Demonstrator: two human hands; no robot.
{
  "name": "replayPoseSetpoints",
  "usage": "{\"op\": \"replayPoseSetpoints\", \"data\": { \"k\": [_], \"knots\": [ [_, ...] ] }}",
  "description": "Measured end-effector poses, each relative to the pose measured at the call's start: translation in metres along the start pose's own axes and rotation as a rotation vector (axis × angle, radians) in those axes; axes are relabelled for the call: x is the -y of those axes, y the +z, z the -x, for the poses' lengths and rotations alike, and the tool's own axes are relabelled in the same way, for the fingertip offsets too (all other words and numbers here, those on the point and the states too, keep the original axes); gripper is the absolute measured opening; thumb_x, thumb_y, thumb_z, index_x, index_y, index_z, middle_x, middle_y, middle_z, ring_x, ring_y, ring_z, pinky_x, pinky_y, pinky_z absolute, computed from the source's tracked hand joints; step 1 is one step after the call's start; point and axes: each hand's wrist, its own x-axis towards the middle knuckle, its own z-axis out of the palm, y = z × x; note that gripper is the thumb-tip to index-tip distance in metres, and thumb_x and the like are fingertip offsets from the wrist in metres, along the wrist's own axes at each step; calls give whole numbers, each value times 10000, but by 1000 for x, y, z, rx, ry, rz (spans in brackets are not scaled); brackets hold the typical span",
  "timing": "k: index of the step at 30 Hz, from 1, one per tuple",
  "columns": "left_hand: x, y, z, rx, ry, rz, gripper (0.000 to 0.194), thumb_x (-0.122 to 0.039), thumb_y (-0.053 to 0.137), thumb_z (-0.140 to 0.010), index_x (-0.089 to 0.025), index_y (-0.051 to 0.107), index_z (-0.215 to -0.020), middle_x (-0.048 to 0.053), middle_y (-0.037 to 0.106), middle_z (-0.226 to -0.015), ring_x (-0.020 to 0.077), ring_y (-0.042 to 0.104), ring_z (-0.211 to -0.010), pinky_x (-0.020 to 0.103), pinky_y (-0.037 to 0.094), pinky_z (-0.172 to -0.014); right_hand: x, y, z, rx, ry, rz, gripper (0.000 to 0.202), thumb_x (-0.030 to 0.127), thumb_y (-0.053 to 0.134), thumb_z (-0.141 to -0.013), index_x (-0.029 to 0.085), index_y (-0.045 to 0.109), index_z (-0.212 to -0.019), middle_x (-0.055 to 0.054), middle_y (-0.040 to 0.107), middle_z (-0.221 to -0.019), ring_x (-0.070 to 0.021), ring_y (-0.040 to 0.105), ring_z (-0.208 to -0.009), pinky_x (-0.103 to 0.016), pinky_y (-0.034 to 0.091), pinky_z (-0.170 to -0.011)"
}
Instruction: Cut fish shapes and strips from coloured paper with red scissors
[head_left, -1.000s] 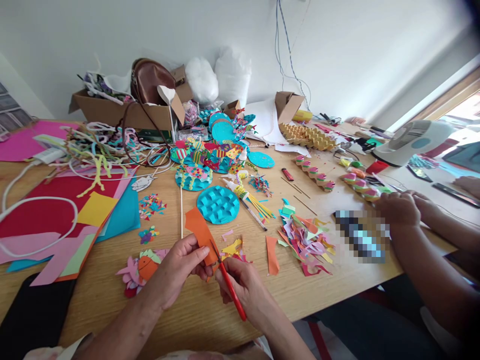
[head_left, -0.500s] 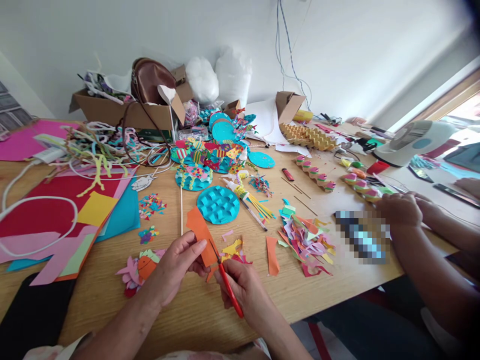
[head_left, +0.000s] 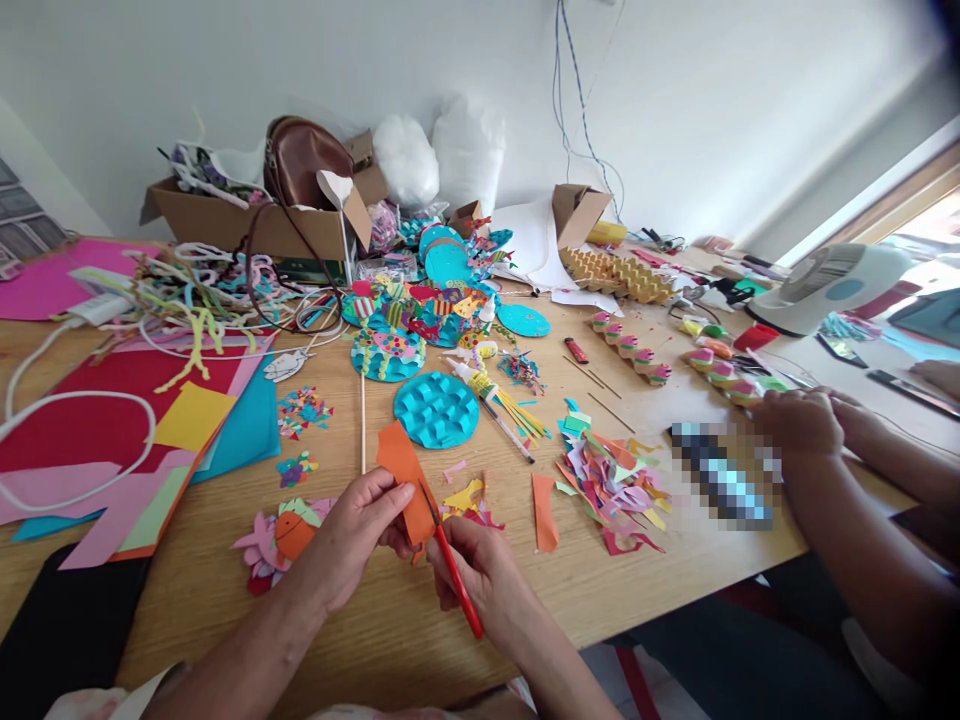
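Note:
My left hand [head_left: 369, 520] pinches a strip of orange paper [head_left: 401, 460] between thumb and fingers. Red-handled scissors [head_left: 454, 578] are in my right hand [head_left: 480, 575], with the blades at the paper's right edge. Yellow and red paper scraps [head_left: 466, 496] lie just beyond the scissors, partly covered by my right hand. Another orange strip [head_left: 545, 513] rests on the table to the right. Left of my left hand is a pile of cut paper shapes [head_left: 281, 540], including an orange fish. A round blue disc with curled paper loops [head_left: 436, 409] lies beyond the held paper.
A heap of mixed paper scraps [head_left: 611, 480] lies to the right, near a co-worker's arms [head_left: 840, 500]. Coloured paper sheets [head_left: 97, 400] and a white cable cover the left side. Glue bottle [head_left: 476, 380], pen and thin sticks lie mid-table; a cardboard box [head_left: 247, 225] stands behind.
The orange paper has dropped and turned very slightly in my left hand. The scissors have shifted a little along its right edge. The co-worker's arms look nearly unmoved.

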Motion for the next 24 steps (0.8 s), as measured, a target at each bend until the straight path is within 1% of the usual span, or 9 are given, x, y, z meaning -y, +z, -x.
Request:
{"op": "replayPoseSetpoints", "data": {
  "k": [6,12,16,19,24],
  "knots": [
    [1,0,0,27,-15,7,169,-278,565,-755,-155,530,-645,-26,604,-549,84,524,-457,179,416,-437,-4,-1,-1,-20,-41,68,298,379,458,-827,172,447,-613,45,443,-499,-70,413,-442,-167,299,-411],
    [4,-2,-1,30,-15,16,159,-287,574,-749,-151,548,-671,-27,603,-556,80,520,-453,175,407,-426,-3,1,-1,12,17,-56,323,452,485,-783,174,442,-624,52,420,-479,-71,407,-389,-169,322,-371],
    [5,-2,-1,23,-28,18,169,-286,579,-744,-148,544,-653,-29,595,-540,75,516,-442,170,399,-417,-4,1,-1,9,24,-61,313,445,465,-787,172,452,-636,52,421,-467,-72,407,-369,-170,326,-355],
    [5,-1,-1,22,-29,21,169,-288,584,-739,-150,542,-653,-29,593,-534,75,510,-435,170,399,-410,-5,0,-1,22,19,-68,276,407,477,-787,167,466,-650,50,436,-473,-72,411,-379,-173,344,-370],
    [5,-2,-1,44,-64,69,166,-272,579,-743,-160,520,-637,-39,585,-501,70,506,-410,161,379,-387,-7,-3,0,74,8,-72,176,277,441,-807,177,456,-664,48,446,-524,-77,434,-443,-181,389,-431]
  ]
}}
